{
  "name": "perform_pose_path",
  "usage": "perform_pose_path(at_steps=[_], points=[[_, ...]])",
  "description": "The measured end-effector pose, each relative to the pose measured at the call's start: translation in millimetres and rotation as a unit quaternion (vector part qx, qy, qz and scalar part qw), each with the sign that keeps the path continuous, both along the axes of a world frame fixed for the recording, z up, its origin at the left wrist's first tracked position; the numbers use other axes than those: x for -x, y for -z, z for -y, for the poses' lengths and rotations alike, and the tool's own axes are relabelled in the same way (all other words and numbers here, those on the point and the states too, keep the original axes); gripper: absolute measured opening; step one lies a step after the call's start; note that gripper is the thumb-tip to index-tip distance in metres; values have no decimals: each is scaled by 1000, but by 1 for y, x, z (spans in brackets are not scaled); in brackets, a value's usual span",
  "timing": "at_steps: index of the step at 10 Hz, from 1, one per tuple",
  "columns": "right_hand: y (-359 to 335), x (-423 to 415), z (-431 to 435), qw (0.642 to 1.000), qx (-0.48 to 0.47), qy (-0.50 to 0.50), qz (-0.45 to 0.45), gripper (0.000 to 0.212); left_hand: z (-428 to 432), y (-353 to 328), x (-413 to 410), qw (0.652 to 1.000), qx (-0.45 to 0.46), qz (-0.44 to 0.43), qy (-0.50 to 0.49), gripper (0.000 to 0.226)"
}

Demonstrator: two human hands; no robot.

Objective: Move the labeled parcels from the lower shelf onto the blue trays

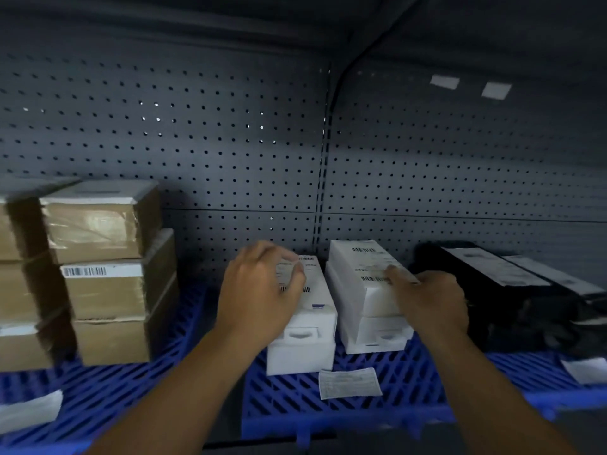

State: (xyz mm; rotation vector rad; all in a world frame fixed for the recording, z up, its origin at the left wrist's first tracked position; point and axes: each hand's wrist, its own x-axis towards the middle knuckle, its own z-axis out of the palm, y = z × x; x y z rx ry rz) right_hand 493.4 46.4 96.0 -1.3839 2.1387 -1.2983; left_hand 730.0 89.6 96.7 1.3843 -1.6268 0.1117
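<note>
Grey perforated panels (pixel 230 142) form the back wall of the shelving bay and fill the upper half of the frame, with a dark cable (pixel 341 80) running down near the centre seam. Across the bottom lie blue trays (pixel 410 382) with a slatted grid surface, one on the left and one from centre to right, a narrow gap between them.

At the left edge stand stacks of brown parcels (pixel 105 274) wrapped in clear tape, three high, the middle one showing a barcode label on its top edge. At centre sits a white parcel (pixel 305 336) on the tray, label upward. The left hand (pixel 259 290) lies on top of it, fingers curled over the far part of the label; whether it grips or merely rests I cannot tell. Just to the right, two white parcels are stacked (pixel 368 290), touching the single one or very nearly so. The right hand (pixel 430 297) is at the upper box's right side, its forefinger stretched across the label, the other fingers bent; a firm hold is not clear.

Farther right, dark parcels (pixel 512 290) with pale labels lie on the same tray. Loose paper slips (pixel 349 382) rest on the tray in front of the white boxes, with others at the lower left and right edges.
</note>
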Motion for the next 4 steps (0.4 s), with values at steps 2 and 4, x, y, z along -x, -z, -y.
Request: perform_pose_path(at_steps=[2, 4], points=[[-1, 2, 0, 1000, 5, -19, 0, 50, 8, 8, 8, 1000, -9, -12, 20, 17], [-2, 0, -5, 998, 50, -16, -17, 51, 12, 8, 11, 1000, -9, -19, 6, 17]])
